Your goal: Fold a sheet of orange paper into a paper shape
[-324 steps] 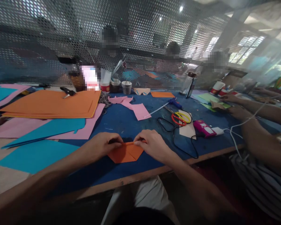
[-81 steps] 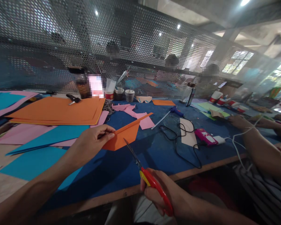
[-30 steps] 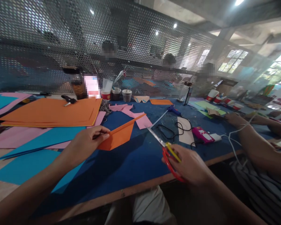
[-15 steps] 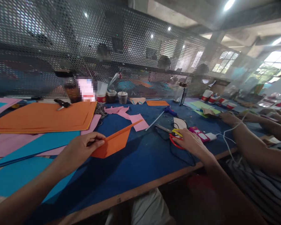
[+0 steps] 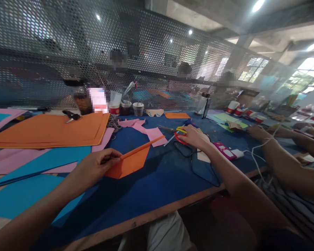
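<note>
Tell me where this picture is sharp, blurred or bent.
Head view: left hand and orange paper fairly sharp; right hand at the scissors softer; mesh screen bows with the wide lens; windows at right glare white.

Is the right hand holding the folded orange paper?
No, the left hand pinches the folded orange paper, while the right hand holds the scissors farther away.

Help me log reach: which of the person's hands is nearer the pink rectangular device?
Right. The right hand is on the red-and-yellow scissors, just left of the pink rectangular device; the left hand holds folded orange paper far left.
</note>
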`<move>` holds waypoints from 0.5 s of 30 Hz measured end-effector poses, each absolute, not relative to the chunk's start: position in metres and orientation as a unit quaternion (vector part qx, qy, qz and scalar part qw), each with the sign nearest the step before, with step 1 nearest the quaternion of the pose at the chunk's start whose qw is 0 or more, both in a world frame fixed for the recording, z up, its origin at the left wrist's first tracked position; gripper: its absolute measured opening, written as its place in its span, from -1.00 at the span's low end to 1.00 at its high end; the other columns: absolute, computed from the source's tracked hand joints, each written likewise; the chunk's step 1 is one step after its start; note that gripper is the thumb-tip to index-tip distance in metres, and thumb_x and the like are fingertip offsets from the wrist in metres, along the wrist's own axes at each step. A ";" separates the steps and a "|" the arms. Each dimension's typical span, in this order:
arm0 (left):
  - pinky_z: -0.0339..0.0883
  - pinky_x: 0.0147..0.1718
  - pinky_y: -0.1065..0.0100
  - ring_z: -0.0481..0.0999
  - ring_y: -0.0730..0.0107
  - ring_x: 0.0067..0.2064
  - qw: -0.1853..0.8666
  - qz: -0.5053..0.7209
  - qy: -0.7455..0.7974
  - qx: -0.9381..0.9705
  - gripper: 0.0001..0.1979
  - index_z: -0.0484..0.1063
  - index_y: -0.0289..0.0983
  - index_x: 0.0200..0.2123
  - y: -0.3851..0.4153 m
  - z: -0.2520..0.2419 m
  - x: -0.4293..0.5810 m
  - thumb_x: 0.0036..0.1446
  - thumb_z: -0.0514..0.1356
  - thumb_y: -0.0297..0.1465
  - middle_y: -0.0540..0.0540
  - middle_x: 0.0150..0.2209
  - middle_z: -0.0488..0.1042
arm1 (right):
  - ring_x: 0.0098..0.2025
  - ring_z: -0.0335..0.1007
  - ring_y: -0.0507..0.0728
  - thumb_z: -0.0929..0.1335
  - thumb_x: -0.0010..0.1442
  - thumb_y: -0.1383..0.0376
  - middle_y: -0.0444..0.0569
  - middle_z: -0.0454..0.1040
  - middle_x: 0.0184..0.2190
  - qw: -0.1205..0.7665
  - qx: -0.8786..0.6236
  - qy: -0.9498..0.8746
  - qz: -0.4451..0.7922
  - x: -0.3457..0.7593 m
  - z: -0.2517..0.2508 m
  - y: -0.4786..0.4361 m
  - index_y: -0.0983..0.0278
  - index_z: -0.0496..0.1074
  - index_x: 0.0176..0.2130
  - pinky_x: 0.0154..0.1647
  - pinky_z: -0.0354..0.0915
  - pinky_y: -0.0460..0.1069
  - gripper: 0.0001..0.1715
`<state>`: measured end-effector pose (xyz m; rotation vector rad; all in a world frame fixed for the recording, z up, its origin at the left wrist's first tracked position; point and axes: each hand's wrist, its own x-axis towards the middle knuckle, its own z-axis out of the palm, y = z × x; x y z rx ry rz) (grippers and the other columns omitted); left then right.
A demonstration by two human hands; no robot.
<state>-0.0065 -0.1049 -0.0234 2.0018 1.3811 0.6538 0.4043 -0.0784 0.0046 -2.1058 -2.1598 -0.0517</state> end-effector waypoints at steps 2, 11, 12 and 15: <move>0.41 -0.29 0.28 0.62 0.09 -0.21 0.313 0.236 0.520 0.759 -0.56 0.60 -0.12 -0.17 -0.105 -0.025 -0.007 0.21 0.18 0.08 -0.07 -0.26 0.66 | 0.22 0.39 0.36 0.34 0.41 0.02 0.20 0.47 0.22 0.055 -0.683 -0.729 -0.013 0.395 0.009 -0.053 0.19 0.40 0.36 0.24 0.20 0.19 -0.36; 0.36 -0.26 0.28 0.60 0.15 -0.21 0.322 0.206 0.502 0.776 -0.64 0.60 -0.12 -0.16 -0.111 -0.028 -0.003 0.30 0.13 -0.03 -0.05 -0.27 0.65 | 0.20 0.44 0.31 0.47 0.28 0.16 0.05 0.56 0.20 0.010 -0.627 -0.778 0.027 0.354 0.003 0.027 0.15 0.50 0.27 0.13 0.27 0.06 -0.40; 0.37 -0.26 0.28 0.59 0.15 -0.22 0.319 0.202 0.499 0.780 -0.64 0.60 -0.13 -0.17 -0.111 -0.028 -0.003 0.30 0.12 -0.04 -0.06 -0.26 0.65 | 0.16 0.46 0.30 0.48 0.27 0.17 0.04 0.58 0.17 0.008 -0.625 -0.780 0.033 0.352 0.002 0.030 0.15 0.52 0.25 0.11 0.29 0.05 -0.42; 0.36 -0.25 0.25 0.59 0.11 -0.20 0.315 0.192 0.498 0.785 -0.63 0.59 -0.13 -0.18 -0.112 -0.029 -0.001 0.30 0.09 -0.05 -0.08 -0.25 0.65 | 0.08 0.52 0.28 0.50 0.23 0.21 0.03 0.64 0.06 0.016 -0.621 -0.782 0.045 0.351 0.002 0.030 0.17 0.58 0.18 0.06 0.32 0.02 -0.47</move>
